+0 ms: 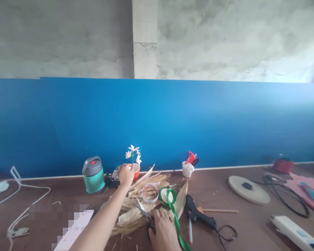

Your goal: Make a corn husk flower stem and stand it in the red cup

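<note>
My left hand [127,175] reaches forward, its fingers closed on the stem of a spray of white flowers [133,152] at the red cup [136,172]. Whether the stem's lower end stands inside the cup is hidden by the hand. Nearer to me, my right hand [164,230] is closed over the dark handles of a pair of scissors [143,210], whose blades point away to the left. Dry corn husks [132,215] lie spread beneath and around the scissors. A green ribbon roll [163,197] and a clear tape roll [150,193] rest on the husks.
A black glue gun [199,214] lies right of the husks, near a wooden stick [221,211]. Behind stand a teal container [94,181] and a white cup [187,170] of tools. A phone [77,226] lies left, a round disc [240,190] right. A blue panel [157,122] backs the table.
</note>
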`<action>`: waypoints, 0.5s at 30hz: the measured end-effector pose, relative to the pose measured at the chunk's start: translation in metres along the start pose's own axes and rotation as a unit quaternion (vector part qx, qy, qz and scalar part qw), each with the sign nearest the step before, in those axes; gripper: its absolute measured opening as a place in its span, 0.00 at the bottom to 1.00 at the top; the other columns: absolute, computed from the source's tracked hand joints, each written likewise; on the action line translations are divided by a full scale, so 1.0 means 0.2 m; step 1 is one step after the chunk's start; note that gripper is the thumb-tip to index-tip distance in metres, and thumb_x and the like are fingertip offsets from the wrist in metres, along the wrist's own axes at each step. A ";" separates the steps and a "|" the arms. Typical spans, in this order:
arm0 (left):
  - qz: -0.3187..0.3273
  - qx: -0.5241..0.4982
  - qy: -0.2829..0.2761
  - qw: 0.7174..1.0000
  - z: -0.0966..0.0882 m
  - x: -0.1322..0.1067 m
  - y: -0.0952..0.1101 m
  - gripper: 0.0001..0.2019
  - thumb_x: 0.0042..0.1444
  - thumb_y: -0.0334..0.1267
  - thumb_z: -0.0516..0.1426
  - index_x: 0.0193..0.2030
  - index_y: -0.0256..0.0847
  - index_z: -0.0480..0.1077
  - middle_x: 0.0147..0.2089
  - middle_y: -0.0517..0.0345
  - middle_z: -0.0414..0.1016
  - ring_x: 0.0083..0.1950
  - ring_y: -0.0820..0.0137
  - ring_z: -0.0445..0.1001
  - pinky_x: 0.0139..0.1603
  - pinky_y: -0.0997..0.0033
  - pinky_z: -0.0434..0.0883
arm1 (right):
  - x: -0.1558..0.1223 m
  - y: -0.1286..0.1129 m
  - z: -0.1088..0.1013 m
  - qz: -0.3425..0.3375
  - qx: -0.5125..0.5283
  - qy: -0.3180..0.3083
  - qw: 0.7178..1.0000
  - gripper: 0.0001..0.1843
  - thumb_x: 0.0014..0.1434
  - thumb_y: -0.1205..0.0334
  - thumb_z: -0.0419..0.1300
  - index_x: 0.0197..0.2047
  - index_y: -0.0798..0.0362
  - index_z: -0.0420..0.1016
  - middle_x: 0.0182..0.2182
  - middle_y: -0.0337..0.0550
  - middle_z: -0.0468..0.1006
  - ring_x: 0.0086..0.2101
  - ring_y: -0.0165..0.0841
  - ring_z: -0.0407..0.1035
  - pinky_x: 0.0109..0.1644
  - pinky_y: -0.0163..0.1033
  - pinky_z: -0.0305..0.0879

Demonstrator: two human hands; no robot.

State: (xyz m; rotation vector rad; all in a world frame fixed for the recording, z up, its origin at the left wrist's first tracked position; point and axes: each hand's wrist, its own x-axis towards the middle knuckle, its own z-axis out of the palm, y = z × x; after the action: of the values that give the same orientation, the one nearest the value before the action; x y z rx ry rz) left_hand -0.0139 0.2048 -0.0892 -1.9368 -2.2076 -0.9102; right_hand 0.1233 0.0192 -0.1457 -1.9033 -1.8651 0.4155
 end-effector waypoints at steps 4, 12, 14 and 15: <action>-0.003 -0.001 -0.008 1.000 -0.02 0.01 0.02 0.11 0.61 0.42 0.54 0.42 0.37 0.72 0.47 0.53 0.74 0.50 0.64 0.71 0.52 0.55 0.68 | 0.00 0.01 0.00 -0.007 0.008 -0.004 1.000 0.23 0.47 0.73 0.57 0.48 0.55 0.71 0.45 0.51 0.76 0.50 0.46 0.66 0.55 0.47 0.56; -0.009 0.015 -0.027 0.999 -0.02 0.00 0.01 0.12 0.60 0.44 0.54 0.40 0.37 0.72 0.43 0.54 0.75 0.48 0.65 0.72 0.50 0.56 0.69 | 0.00 0.02 0.03 -0.012 0.016 0.016 1.000 0.23 0.47 0.73 0.58 0.48 0.54 0.71 0.47 0.51 0.75 0.51 0.46 0.65 0.56 0.48 0.55; -0.007 0.019 -0.026 0.999 -0.02 0.00 0.01 0.12 0.60 0.44 0.54 0.39 0.37 0.72 0.43 0.54 0.75 0.47 0.65 0.72 0.50 0.56 0.69 | 0.00 0.03 0.04 -0.012 0.015 0.018 1.000 0.24 0.47 0.73 0.58 0.49 0.54 0.71 0.47 0.51 0.75 0.51 0.46 0.65 0.56 0.48 0.55; -0.005 0.021 -0.025 0.999 -0.02 0.00 0.01 0.12 0.60 0.44 0.54 0.39 0.37 0.72 0.42 0.54 0.75 0.47 0.65 0.72 0.50 0.56 0.69 | 0.00 0.03 0.03 -0.011 0.015 0.019 1.000 0.24 0.47 0.73 0.58 0.49 0.53 0.71 0.47 0.51 0.75 0.51 0.46 0.65 0.56 0.48 0.55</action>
State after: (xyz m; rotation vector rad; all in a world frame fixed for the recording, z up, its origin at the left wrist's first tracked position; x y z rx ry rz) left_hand -0.0141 0.2024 -0.0856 -1.9527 -2.2465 -0.8181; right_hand 0.1243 0.0197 -0.1544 -1.8553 -1.8432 0.3950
